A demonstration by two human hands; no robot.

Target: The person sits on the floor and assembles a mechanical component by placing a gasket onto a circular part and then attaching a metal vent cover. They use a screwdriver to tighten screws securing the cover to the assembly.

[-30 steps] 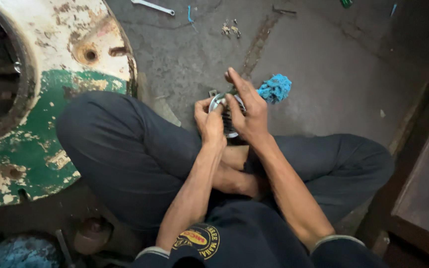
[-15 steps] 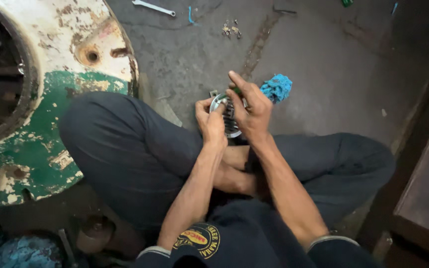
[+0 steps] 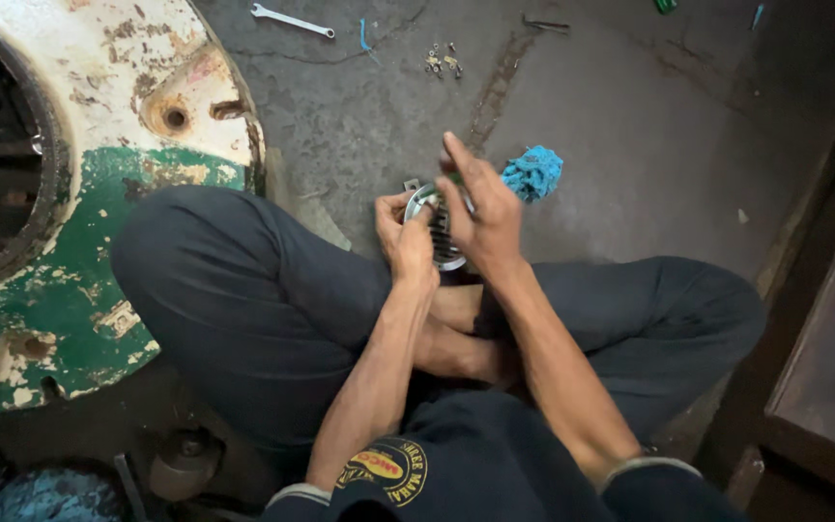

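- The person sits cross-legged on the concrete floor, in dark trousers, with both forearms reaching forward over the lap.
- The left hand has its grip closed on the left rim of a round metal part with a bright edge and ribbed or finned middle; the thumb lies over the rim.
- The right hand covers the part's right side, its fingers stretched toward 12 o'clock and the palm pressed to the part; whether its fingers curl around the part, I cannot tell.
- The round metal part sits between the two hands, just above the crossed legs, near the middle of the view.
- A crumpled blue rag lies on the floor just beside the right hand, at about 1 o'clock from it.
- At 9 to 10 o'clock stands a big round casing, painted white and green, chipped and rusty, with a dark opening.
- At 12 o'clock, well apart from the hands, a spanner lies on the floor, with a small cluster of nuts and bolts to its right.
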